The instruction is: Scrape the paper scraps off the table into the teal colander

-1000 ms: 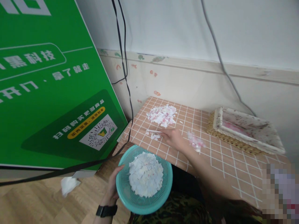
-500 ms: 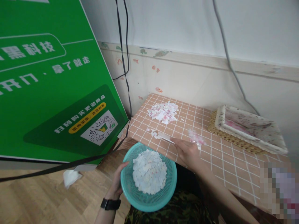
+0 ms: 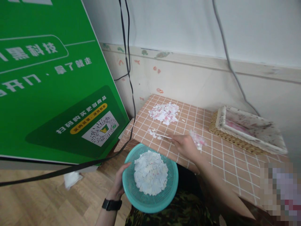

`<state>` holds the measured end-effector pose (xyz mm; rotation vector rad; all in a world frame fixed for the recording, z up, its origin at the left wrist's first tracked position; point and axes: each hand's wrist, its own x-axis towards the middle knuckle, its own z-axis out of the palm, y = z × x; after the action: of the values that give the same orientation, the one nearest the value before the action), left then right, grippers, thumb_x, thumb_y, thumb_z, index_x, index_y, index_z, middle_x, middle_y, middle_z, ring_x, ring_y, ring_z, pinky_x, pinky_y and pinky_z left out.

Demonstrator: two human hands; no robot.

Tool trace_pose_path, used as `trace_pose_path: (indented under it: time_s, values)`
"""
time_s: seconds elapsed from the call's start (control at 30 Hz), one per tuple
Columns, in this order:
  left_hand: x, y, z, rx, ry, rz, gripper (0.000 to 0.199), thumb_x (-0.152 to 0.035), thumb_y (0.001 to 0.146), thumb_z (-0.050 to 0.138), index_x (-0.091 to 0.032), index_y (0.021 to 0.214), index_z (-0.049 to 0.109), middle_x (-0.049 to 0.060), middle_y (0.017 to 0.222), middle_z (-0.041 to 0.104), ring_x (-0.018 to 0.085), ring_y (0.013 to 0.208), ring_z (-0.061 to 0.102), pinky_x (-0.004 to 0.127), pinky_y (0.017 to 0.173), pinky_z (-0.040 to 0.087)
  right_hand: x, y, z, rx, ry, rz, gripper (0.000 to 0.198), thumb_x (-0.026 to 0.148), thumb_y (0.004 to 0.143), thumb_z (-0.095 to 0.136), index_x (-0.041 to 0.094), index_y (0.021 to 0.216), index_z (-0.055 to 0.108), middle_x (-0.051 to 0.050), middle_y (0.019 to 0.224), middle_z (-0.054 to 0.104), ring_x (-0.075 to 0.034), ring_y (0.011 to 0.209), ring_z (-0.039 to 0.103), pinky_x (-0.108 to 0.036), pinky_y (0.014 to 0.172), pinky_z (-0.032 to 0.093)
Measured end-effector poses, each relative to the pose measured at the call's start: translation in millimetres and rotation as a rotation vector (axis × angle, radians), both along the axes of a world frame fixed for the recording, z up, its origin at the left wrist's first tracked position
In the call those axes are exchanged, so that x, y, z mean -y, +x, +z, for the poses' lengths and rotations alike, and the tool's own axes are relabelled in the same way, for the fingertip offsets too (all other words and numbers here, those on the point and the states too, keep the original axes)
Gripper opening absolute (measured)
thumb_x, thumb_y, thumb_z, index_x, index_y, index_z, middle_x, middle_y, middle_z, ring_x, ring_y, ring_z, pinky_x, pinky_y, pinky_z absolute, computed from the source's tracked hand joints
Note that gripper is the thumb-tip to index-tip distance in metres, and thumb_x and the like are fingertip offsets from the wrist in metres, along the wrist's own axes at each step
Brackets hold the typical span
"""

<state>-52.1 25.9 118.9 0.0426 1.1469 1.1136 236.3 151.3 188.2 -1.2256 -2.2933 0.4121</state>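
Paper scraps (image 3: pixel 152 133), small cluster, lying on the check-clothed worktop (image 3: pixel 228 163) near its front edge, just beyond the teal colander (image 3: pixel 150 209). Right hand (image 3: pixel 184 145): grip closed on one end of a thin white strip (image 3: pixel 166 136), the free end pointing left into the cluster's right side; whether it presses on the cloth cannot be told. Relative to one second earlier, when the strip reached across toward the cluster's left end, the hand lies farther right; relative to half a second earlier, it has edged back leftward, and the strip now shows a narrower profile. Left hand (image 3: pixel 119 180): grip holding the colander's left rim, as in both earlier views; the heaped white flakes (image 3: pixel 151 172) inside look unaltered. Larger pink-and-white heap (image 3: pixel 164 113), behind the cluster, likewise appears undisturbed. Judged from these changes, the strip is being worked among the loose pieces, with the cluster as yet outside the colander. Right of the hand: translucent pinkish bits (image 3: pixel 198 140), then a cloth-lined wicker basket (image 3: pixel 235 142).
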Motion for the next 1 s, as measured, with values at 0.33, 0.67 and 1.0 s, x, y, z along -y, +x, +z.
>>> trace_pose_path:
  time_s: [0.33, 0.67, 1.0]
  values:
    - [-1, 1, -4.0, -0.038, 0.008, 0.040, 0.013, -0.023, 0.066, 0.069, -0.012, 0.071, 0.071, 0.005, 0.064, 0.072, 0.018, 0.056, 0.064, 0.030, 0.060, 0.050, 21, 11, -9, -0.020, 0.075, -0.039, 0.032, 0.018, 0.086, 0.045, 0.024, 0.111, 0.064, -0.005, 0.099, 0.070, -0.020, 0.081, 0.067, -0.031, 0.070, 0.053]
    - [-6, 1, 2.8, -0.002, 0.001, 0.026, 0.013, -0.023, 0.067, 0.067, -0.011, 0.072, 0.070, 0.007, 0.063, 0.072, 0.019, 0.055, 0.064, 0.031, 0.060, 0.050, 54, -12, 2, -0.139, -0.040, 0.146, 0.030, 0.020, 0.089, 0.045, 0.026, 0.113, 0.062, -0.004, 0.096, 0.071, -0.017, 0.082, 0.067, -0.029, 0.071, 0.052]
    - [-5, -9, 0.3, -0.002, -0.025, 0.064, 0.010, -0.021, 0.066, 0.069, -0.012, 0.069, 0.071, 0.006, 0.064, 0.072, 0.018, 0.056, 0.064, 0.030, 0.060, 0.052, -18, -28, -9, -0.072, 0.055, -0.116, 0.030, 0.021, 0.088, 0.046, 0.024, 0.109, 0.065, -0.005, 0.098, 0.071, -0.020, 0.082, 0.067, -0.032, 0.073, 0.051]
